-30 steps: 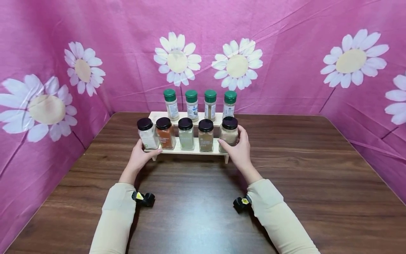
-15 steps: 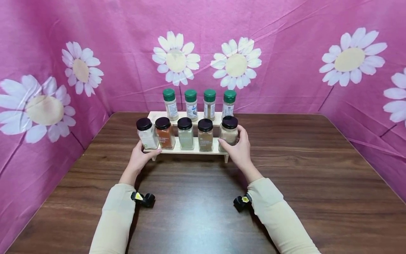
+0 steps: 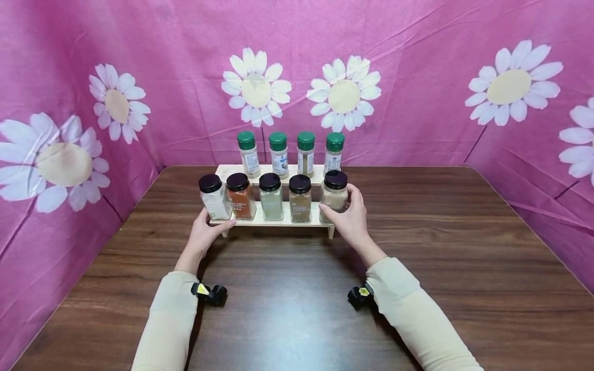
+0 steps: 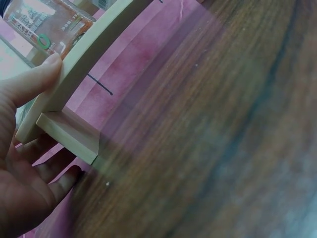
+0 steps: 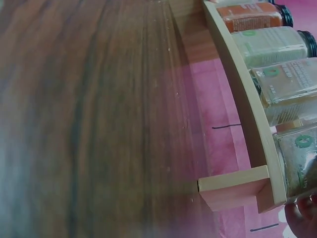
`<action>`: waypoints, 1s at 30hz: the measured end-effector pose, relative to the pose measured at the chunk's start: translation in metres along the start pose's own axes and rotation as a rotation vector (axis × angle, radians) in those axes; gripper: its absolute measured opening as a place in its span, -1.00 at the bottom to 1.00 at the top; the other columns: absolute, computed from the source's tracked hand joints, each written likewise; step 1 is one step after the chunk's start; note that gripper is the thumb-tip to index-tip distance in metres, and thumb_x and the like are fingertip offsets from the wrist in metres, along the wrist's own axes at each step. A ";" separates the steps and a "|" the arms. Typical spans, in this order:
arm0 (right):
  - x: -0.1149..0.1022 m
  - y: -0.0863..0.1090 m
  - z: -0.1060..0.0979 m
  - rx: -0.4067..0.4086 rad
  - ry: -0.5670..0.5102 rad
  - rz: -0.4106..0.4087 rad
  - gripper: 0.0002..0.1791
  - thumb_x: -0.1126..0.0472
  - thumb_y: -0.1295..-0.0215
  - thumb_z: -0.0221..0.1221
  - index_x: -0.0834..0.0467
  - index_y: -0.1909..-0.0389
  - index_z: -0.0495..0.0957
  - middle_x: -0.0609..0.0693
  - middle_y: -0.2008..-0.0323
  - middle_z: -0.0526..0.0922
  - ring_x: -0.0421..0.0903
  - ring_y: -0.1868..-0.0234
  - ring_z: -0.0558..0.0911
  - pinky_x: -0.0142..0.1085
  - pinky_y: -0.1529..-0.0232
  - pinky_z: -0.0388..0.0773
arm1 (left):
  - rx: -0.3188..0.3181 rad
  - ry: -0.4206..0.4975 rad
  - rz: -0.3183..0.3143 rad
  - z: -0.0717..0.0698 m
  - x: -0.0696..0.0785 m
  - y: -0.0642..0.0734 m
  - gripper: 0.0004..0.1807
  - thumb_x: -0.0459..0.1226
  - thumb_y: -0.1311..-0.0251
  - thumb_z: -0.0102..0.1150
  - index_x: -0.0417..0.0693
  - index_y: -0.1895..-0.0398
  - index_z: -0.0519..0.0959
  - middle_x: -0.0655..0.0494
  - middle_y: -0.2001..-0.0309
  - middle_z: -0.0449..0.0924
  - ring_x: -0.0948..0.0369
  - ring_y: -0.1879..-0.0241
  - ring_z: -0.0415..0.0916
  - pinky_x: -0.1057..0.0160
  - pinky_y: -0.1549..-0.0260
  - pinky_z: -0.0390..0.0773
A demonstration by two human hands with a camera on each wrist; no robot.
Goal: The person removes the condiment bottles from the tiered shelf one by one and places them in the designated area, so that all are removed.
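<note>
A two-step wooden spice rack [image 3: 260,223] stands on the table. Its lower step carries several black-lidded jars: a white one [image 3: 216,202], an orange-red one [image 3: 242,203], a pale green one [image 3: 271,204], a brown one [image 3: 300,205] and a beige one [image 3: 335,196]. My left hand [image 3: 205,233] grips the rack's left end, thumb on the front edge [image 4: 37,79] and fingers beneath the shelf. At the right end, my right hand [image 3: 350,219] holds the beige jar, thumb in front and fingers around its right side. Only those fingertips [image 5: 300,218] show in the right wrist view.
Several green-capped shakers [image 3: 279,154] stand in a row on the upper step. Behind the brown wood table [image 3: 441,247] hangs a pink cloth [image 3: 408,103] with white daisies. Black wrist cameras [image 3: 216,295] sit on both cuffs.
My right forearm has swung slightly to the right. Both hands keep their places at the rack's ends, and the jars stand as before. The head view has shifted a little.
</note>
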State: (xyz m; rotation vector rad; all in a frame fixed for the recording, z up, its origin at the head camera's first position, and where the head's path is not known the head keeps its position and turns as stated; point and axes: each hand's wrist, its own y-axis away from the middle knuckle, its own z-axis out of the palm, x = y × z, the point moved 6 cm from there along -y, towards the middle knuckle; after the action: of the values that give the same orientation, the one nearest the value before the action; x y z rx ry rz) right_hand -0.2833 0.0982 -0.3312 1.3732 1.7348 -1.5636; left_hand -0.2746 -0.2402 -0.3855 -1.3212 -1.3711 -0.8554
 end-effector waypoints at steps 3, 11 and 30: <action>-0.001 -0.001 -0.001 -0.012 0.013 -0.005 -0.31 0.24 0.21 0.35 0.35 0.03 0.26 0.17 0.16 0.37 -0.05 0.19 0.36 -0.27 0.22 0.32 | 0.009 0.007 -0.004 0.000 -0.001 0.001 -0.33 -0.35 0.17 0.31 -0.23 -0.08 0.25 -0.13 0.00 0.32 0.15 0.06 0.21 0.23 0.04 0.15; -0.004 0.001 -0.008 -0.026 0.039 0.007 -0.32 0.25 0.24 0.37 0.35 0.07 0.26 0.17 0.21 0.39 -0.04 0.23 0.37 -0.27 0.27 0.28 | 0.002 0.022 -0.008 0.002 -0.006 0.001 -0.33 -0.34 0.16 0.31 -0.22 -0.08 0.24 -0.13 0.00 0.32 0.15 0.05 0.20 0.23 0.03 0.13; -0.002 0.003 -0.039 -0.029 0.039 0.090 -0.33 0.37 0.29 0.37 0.37 0.08 0.28 0.15 0.23 0.45 -0.15 0.27 0.38 -0.46 0.34 0.32 | 0.005 0.026 0.009 0.000 -0.004 -0.001 -0.34 -0.32 0.16 0.31 -0.23 -0.07 0.26 -0.13 0.00 0.34 0.16 0.06 0.22 0.24 0.03 0.14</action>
State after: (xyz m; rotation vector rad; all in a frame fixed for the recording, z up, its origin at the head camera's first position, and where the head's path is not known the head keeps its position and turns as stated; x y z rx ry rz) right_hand -0.2685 0.1327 -0.3203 1.4553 1.6877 -1.4671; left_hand -0.2754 -0.2417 -0.3889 -1.3071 -1.3450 -0.8601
